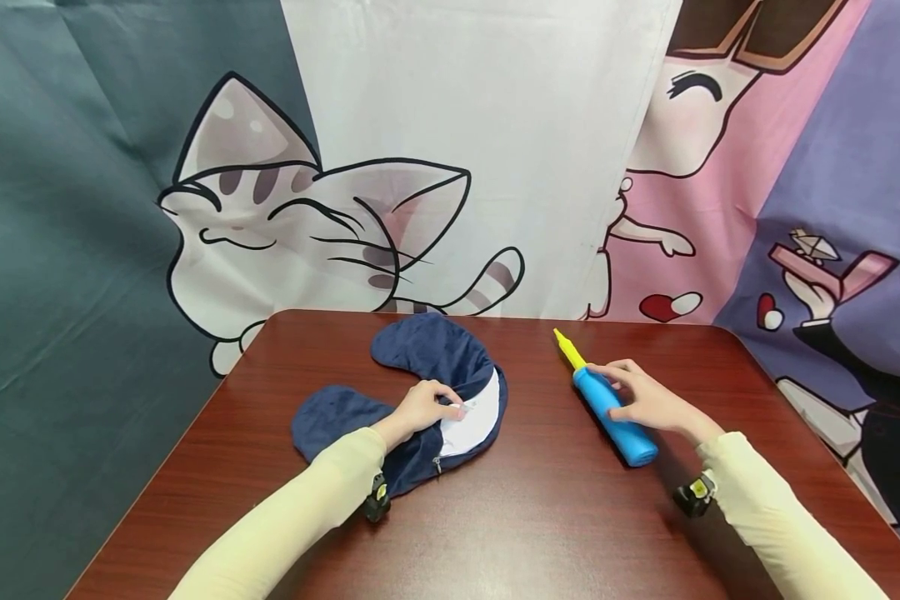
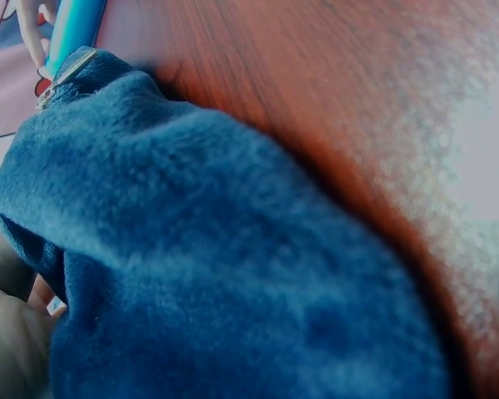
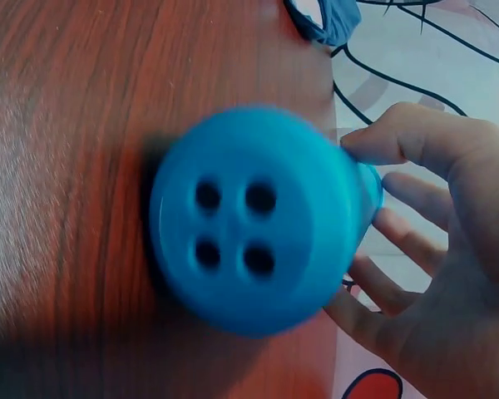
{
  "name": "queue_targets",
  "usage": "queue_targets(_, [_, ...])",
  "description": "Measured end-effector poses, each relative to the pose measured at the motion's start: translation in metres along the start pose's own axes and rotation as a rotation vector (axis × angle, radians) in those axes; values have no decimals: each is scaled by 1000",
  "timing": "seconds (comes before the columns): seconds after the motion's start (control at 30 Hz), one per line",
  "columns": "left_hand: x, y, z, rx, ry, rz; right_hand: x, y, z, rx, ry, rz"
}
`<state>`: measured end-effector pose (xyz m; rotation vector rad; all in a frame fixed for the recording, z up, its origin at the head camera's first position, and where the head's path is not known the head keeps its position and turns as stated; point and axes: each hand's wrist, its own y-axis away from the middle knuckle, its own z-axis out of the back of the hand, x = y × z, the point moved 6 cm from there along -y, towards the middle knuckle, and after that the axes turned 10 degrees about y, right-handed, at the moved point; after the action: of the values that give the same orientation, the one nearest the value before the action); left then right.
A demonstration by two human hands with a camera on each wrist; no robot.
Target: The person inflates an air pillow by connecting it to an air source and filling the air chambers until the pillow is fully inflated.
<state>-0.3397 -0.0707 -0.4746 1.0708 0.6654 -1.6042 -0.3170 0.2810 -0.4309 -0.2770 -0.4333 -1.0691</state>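
Note:
A navy plush U-shaped neck pillow point(image 1: 427, 346) lies on the table, its zipper open along the outer curve and a white inner lining point(image 1: 483, 417) showing. My left hand point(image 1: 422, 407) reaches over it and pinches a small pale piece at the lining. In the left wrist view the plush cover point(image 2: 191, 208) hides most of that hand. To the right lies a blue hand pump point(image 1: 607, 408) with a yellow nozzle point(image 1: 568, 348) pointing away. My right hand point(image 1: 648, 398) holds its barrel between thumb and fingers. Several round holes mark the pump's end cap point(image 3: 233, 224) in the right wrist view.
Everything rests on a reddish-brown wooden table point(image 1: 525, 533) with rounded far corners. Behind its far edge hangs a cloth backdrop point(image 1: 540, 150) printed with cartoon figures. The zipper pull point(image 1: 438, 463) hangs at the near end of the pillow's opening.

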Motion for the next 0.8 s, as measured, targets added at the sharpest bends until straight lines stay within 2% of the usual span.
queue_targets(0.47, [3, -2, -1, -4, -6, 3, -2, 2, 8, 50, 12, -1])
queue_targets(0.6, [3, -2, -1, -14, -1, 4, -6, -1, 8, 35, 39, -17])
queue_targets(0.8, [3, -1, -1, -24, 3, 1, -8, -12, 4, -37, 170, -77])
